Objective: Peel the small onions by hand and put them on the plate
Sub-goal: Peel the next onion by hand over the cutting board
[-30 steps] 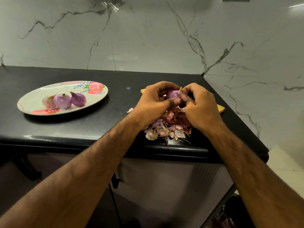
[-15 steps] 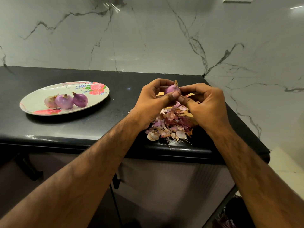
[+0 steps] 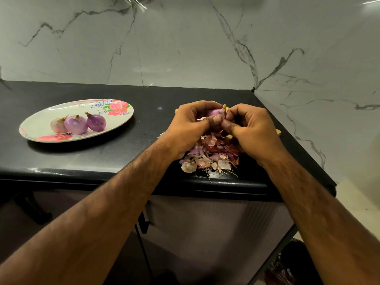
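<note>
We note both hands over the black counter (image 3: 123, 153). The left hand (image 3: 191, 128) grips a small purple onion (image 3: 214, 112); the right hand (image 3: 253, 130) pinches at its dry stalk end. Beneath them lies a heap of peels (image 3: 209, 157). Well to the left, a floral plate (image 3: 37, 124) carries three peeled onions (image 3: 77, 124), side by side.
</note>
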